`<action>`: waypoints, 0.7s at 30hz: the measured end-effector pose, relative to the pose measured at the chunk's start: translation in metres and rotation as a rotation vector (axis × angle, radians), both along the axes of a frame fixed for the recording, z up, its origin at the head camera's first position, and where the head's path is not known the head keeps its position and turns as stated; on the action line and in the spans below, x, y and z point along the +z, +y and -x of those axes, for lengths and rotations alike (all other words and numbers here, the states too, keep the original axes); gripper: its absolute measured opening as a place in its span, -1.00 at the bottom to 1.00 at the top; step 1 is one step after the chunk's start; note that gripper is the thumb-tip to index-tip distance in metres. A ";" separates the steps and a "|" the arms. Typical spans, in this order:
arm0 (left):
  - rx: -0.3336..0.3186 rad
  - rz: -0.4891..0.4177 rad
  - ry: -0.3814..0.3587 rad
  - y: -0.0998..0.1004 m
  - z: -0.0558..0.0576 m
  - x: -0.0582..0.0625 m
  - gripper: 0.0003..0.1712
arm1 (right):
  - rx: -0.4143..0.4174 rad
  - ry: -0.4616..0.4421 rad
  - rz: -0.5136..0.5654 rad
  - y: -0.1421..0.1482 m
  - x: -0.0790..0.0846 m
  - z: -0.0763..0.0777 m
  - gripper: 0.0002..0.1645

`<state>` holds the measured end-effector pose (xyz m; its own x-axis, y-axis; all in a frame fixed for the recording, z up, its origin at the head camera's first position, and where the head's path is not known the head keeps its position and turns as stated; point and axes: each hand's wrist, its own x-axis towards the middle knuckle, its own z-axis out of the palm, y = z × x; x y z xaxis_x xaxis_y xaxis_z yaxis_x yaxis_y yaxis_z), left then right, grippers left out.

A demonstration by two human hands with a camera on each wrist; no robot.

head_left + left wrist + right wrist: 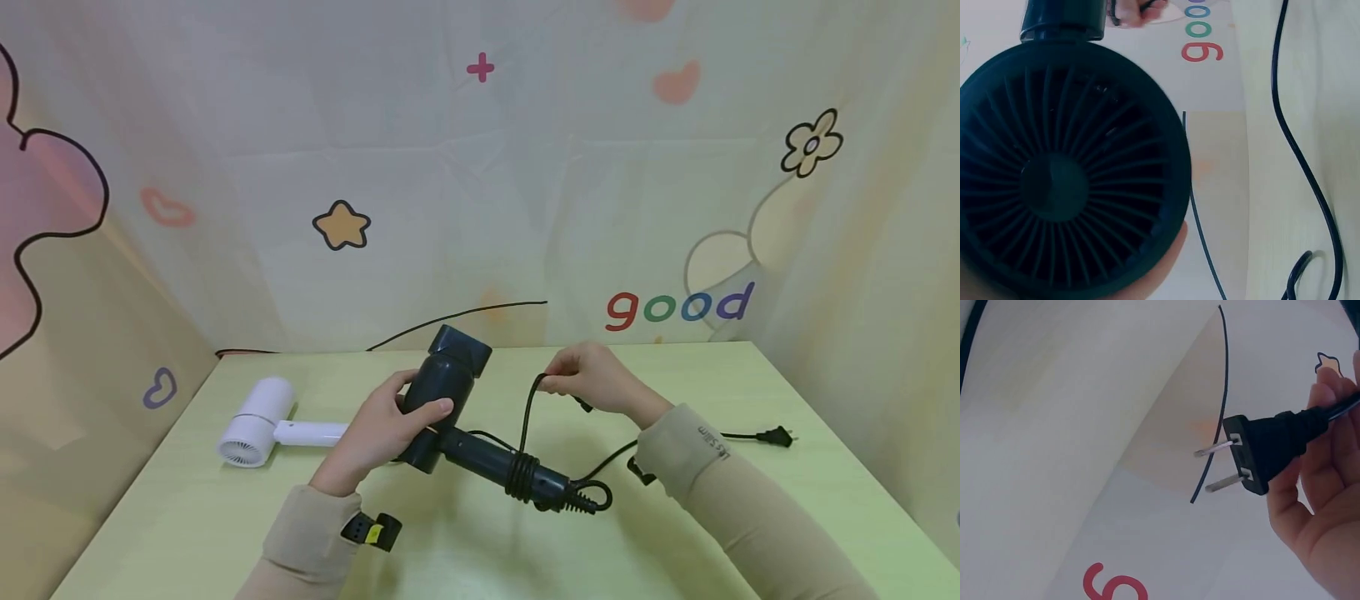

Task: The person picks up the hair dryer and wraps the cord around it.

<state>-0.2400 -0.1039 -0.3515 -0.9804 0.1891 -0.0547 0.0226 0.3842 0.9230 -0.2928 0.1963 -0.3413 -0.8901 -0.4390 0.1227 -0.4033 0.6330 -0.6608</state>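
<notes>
My left hand (pixel 386 429) grips the dark hair dryer (pixel 442 387) round its barrel, thumb across the front, and holds it tilted over the table. Several turns of black cord (pixel 521 477) are wound round the lower handle. Up and to the right, my right hand (pixel 600 379) pinches the cord's loose end, which rises from the coil to the fingers. Its two-pin plug (pixel 1266 450) sticks out past the fingers in the right wrist view. The dryer's round slatted intake grille (pixel 1054 187) fills much of the left wrist view.
A white hair dryer (pixel 258 421) lies on the pale table (pixel 450 554) at the left, its handle partly behind my left hand. Another black plug (pixel 776 436) lies at the right on a cord running behind my right sleeve. A printed curtain (pixel 420 167) hangs at the back.
</notes>
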 end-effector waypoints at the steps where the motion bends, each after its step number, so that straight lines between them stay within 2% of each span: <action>1: -0.002 0.006 0.003 0.000 0.000 -0.001 -0.14 | 0.009 -0.007 0.003 0.000 0.002 0.000 -0.85; 11: 0.031 0.168 0.095 0.002 0.001 -0.006 -0.09 | 0.073 -0.080 0.074 0.003 0.015 -0.006 -0.77; 21: 0.090 0.297 0.163 0.004 0.000 -0.006 -0.01 | 0.078 -0.054 0.088 -0.002 0.024 -0.014 -0.81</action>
<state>-0.2397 -0.1004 -0.3578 -0.9929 0.1004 0.0641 0.1139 0.6426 0.7577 -0.2792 0.1945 -0.3171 -0.8599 -0.4970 0.1167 -0.4114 0.5393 -0.7348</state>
